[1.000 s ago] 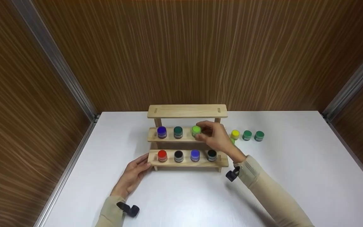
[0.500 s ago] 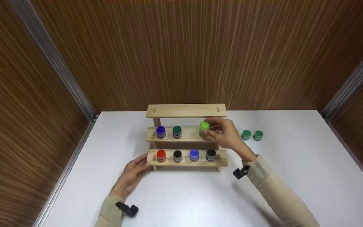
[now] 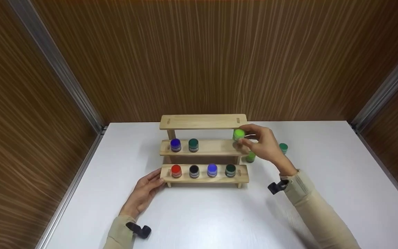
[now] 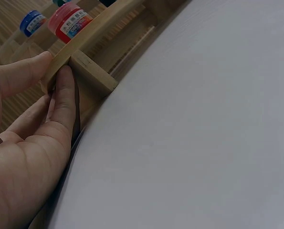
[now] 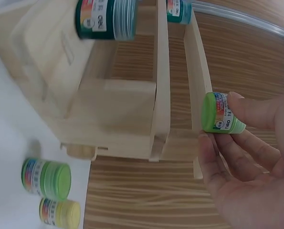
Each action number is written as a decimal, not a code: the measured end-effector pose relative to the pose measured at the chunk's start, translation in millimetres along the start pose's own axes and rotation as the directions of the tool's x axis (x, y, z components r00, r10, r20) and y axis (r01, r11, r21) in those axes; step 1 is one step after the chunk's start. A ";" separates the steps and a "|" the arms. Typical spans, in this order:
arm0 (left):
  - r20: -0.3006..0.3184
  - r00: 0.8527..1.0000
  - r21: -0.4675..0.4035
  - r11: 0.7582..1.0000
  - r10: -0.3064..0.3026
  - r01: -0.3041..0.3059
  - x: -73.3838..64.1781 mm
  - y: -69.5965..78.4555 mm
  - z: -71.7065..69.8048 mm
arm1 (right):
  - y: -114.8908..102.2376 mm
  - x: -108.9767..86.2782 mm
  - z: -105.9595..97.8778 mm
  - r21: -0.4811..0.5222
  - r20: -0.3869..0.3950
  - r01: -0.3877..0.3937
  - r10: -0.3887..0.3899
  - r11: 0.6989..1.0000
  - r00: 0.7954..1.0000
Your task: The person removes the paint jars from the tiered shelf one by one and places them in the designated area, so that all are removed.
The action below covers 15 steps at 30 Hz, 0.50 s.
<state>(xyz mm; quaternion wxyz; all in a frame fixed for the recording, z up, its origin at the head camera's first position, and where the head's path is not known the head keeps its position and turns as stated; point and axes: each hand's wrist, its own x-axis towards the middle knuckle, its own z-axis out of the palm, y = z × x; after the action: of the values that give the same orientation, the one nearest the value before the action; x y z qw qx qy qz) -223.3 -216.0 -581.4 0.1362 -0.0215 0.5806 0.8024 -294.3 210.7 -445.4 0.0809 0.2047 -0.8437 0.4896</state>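
My right hand [image 3: 264,142] pinches a light green paint jar [image 3: 238,134] between thumb and fingers, above the right end of the middle shelf of a three-tier wooden rack [image 3: 204,121]. In the right wrist view the jar [image 5: 222,114] lies sideways in the image, its label showing. My left hand [image 3: 142,194] grips the left end of the bottom shelf; in the left wrist view, the thumb is above the board and fingers are beneath it. A blue jar [image 3: 176,145] and a dark green jar [image 3: 193,145] stand on the middle shelf.
Red [image 3: 176,171], black [image 3: 194,171], violet-blue [image 3: 212,170] and dark green [image 3: 230,170] jars line the bottom shelf. Right of the rack stand another light green jar [image 3: 250,157], a yellow jar [image 5: 60,213] and a green jar [image 3: 283,148]. A wood-grain wall [image 3: 199,62] rises behind.
My right hand has lifted the light green jar off the middle shelf and carried it to the right. It now covers the yellow jar in the head view. My left hand stays put.
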 end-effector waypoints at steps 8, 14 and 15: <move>-0.008 1.000 -0.011 1.000 0.000 0.000 0.1 -0.1 0.5 | 9.6 -6.5 -10.2 -0.020 -0.025 -0.011 0.011 1.000 1.000; -0.006 1.000 -0.015 1.000 -0.005 0.005 -0.2 0.3 1.5 | 17.2 -12.6 -19.5 -0.047 -0.038 -0.024 0.023 0.999 0.999; -0.008 1.000 -0.015 1.000 -0.006 0.006 -0.3 0.6 1.4 | 19.1 -13.3 -20.9 -0.048 -0.042 -0.027 0.025 0.998 0.999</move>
<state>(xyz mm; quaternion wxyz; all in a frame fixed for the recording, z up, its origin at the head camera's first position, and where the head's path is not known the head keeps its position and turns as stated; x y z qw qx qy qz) -223.0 -214.9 -580.4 0.1361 -0.0272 0.5751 0.8062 -291.7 240.6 -454.5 0.0969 0.1813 -0.8562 0.4740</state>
